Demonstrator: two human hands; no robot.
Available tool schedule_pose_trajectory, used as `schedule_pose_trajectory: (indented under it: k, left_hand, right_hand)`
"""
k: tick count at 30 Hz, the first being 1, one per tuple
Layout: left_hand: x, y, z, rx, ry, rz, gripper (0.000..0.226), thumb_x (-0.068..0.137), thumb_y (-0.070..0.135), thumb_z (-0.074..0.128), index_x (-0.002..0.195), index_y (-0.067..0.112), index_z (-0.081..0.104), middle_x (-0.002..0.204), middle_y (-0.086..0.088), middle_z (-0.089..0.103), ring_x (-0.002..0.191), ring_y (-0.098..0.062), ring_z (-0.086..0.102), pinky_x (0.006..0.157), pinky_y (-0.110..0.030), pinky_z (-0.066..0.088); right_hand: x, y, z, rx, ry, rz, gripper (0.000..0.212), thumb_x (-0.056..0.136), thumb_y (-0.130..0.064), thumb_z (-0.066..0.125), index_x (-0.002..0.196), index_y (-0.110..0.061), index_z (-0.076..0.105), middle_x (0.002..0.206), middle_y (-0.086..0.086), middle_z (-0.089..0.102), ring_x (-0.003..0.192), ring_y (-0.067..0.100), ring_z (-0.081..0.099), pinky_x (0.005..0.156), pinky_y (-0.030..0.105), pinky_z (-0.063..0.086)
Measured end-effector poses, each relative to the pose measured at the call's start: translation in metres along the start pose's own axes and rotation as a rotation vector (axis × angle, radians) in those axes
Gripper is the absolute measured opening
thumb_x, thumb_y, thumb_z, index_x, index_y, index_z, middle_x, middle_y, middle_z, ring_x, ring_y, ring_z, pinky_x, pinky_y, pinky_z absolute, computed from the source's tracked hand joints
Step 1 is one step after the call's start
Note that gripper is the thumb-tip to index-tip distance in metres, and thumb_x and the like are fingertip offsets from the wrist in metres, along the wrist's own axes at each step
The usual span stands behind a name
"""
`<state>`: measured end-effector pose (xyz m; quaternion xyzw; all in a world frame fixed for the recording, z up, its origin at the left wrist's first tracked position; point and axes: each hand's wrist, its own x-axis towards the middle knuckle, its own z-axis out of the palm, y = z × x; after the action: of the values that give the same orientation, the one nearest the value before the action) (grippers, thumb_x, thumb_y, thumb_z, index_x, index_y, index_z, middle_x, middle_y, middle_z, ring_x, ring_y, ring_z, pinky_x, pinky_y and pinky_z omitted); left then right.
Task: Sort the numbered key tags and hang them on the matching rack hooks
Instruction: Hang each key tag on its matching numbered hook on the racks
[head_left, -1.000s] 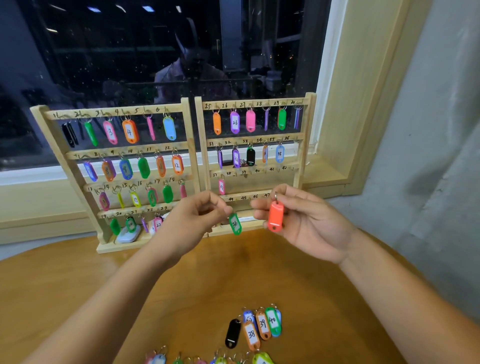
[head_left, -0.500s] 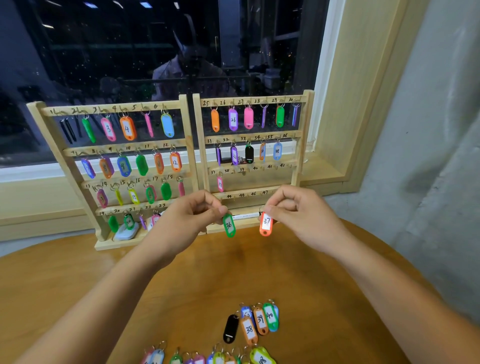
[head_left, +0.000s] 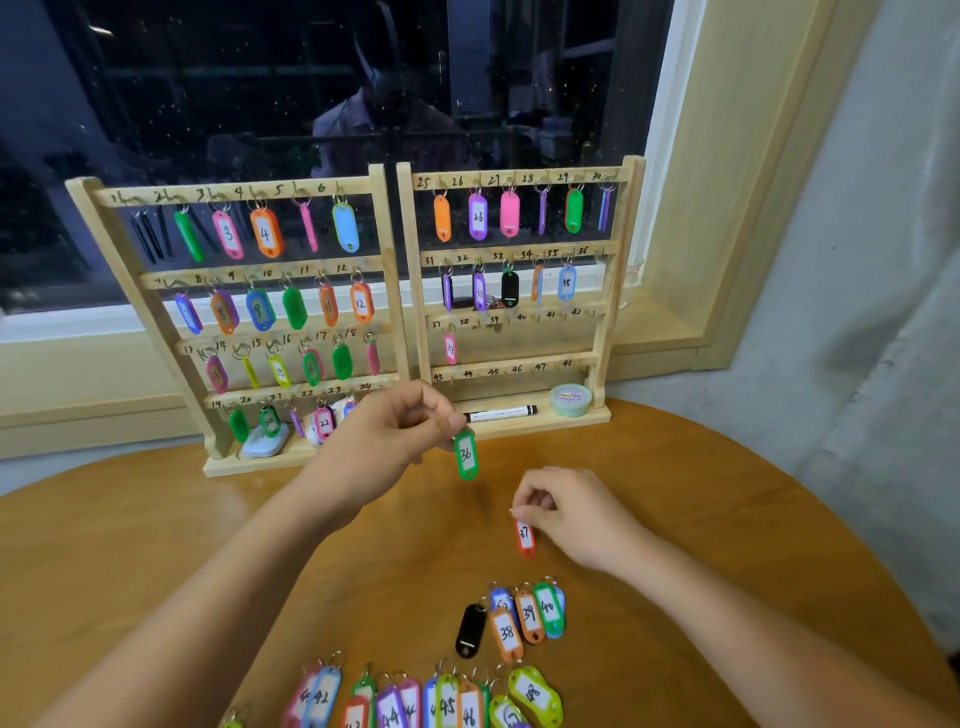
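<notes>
The racks (head_left: 519, 362) are pale bare wood, matt and lightly grained. The table (head_left: 156, 545) is smooth brown wood with a soft sheen. The green tag (head_left: 466, 454) and the orange tag (head_left: 525, 538) are glossy plastic round matt white paper labels. The rings (head_left: 301, 198) are thin shiny metal. The window glass (head_left: 260, 104) is slick and mirror-like, the wall (head_left: 857, 260) rough and matt.

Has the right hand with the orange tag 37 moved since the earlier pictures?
Yes. The right hand, pinching the orange tag 37, has drawn back from the right rack toward the person; it is now over the table.
</notes>
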<state>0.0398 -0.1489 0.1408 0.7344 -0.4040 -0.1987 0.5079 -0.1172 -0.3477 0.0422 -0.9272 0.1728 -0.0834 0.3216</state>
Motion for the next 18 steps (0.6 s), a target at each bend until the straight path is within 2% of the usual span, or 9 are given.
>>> schedule_pose_trajectory:
  k: [5, 7, 9, 14, 16, 18]
  left_hand:
    - [-0.003, -0.002, -0.001, -0.009, 0.002, -0.003, 0.019, 0.102, 0.028, 0.071, 0.104, 0.009, 0.071, 0.098, -0.004, 0.081, 0.099, -0.025, 0.074, 0.079, -0.039, 0.048]
    - [-0.003, -0.003, -0.001, -0.007, 0.002, -0.002, 0.018, 0.102, 0.028, 0.071, 0.104, 0.010, 0.072, 0.097, -0.003, 0.081, 0.099, -0.026, 0.074, 0.078, -0.039, 0.048]
    - [-0.004, -0.005, -0.002, -0.007, 0.003, -0.002, 0.017, 0.102, 0.029, 0.072, 0.103, 0.012, 0.072, 0.097, -0.003, 0.081, 0.099, -0.026, 0.074, 0.078, -0.040, 0.048]
    - [-0.006, -0.009, -0.002, -0.005, 0.008, -0.003, 0.016, 0.103, 0.030, 0.071, 0.102, 0.014, 0.073, 0.095, -0.002, 0.080, 0.094, -0.020, 0.074, 0.078, -0.040, 0.049]
    - [-0.007, -0.011, -0.001, -0.005, 0.003, -0.001, 0.015, 0.102, 0.032, 0.072, 0.102, 0.016, 0.073, 0.095, -0.003, 0.080, 0.094, -0.025, 0.072, 0.078, -0.041, 0.049]
    - [-0.008, -0.013, -0.002, -0.013, 0.002, 0.001, 0.016, 0.102, 0.032, 0.072, 0.101, 0.017, 0.073, 0.094, -0.004, 0.079, 0.090, -0.022, 0.072, 0.078, -0.041, 0.049]
  right_hand:
    - [-0.005, 0.006, 0.008, -0.053, 0.007, 0.021, 0.004, 0.097, -0.032, 0.075, 0.094, -0.033, 0.073, 0.096, -0.014, 0.063, 0.087, 0.003, 0.060, 0.082, 0.022, 0.051]
    - [-0.010, 0.004, 0.009, -0.088, 0.019, -0.007, 0.007, 0.098, -0.035, 0.073, 0.106, -0.036, 0.072, 0.102, -0.019, 0.059, 0.097, 0.000, 0.057, 0.089, 0.023, 0.049]
    - [-0.016, -0.004, 0.009, -0.142, 0.003, -0.076, 0.009, 0.100, -0.040, 0.070, 0.108, -0.041, 0.069, 0.106, -0.024, 0.054, 0.106, -0.002, 0.049, 0.099, 0.026, 0.043]
    - [-0.031, -0.032, 0.013, -0.180, -0.232, -0.224, 0.021, 0.096, -0.049, 0.072, 0.115, -0.040, 0.070, 0.112, -0.023, 0.050, 0.121, 0.003, 0.042, 0.119, 0.033, 0.025]
    - [-0.034, -0.039, 0.015, -0.214, -0.281, -0.268, 0.025, 0.094, -0.047, 0.076, 0.117, -0.039, 0.071, 0.113, -0.023, 0.048, 0.117, 0.004, 0.040, 0.118, 0.037, 0.028]
    - [-0.034, -0.044, 0.017, -0.236, -0.327, -0.299, 0.027, 0.093, -0.046, 0.078, 0.118, -0.038, 0.072, 0.113, -0.024, 0.048, 0.112, 0.003, 0.037, 0.112, 0.036, 0.029]
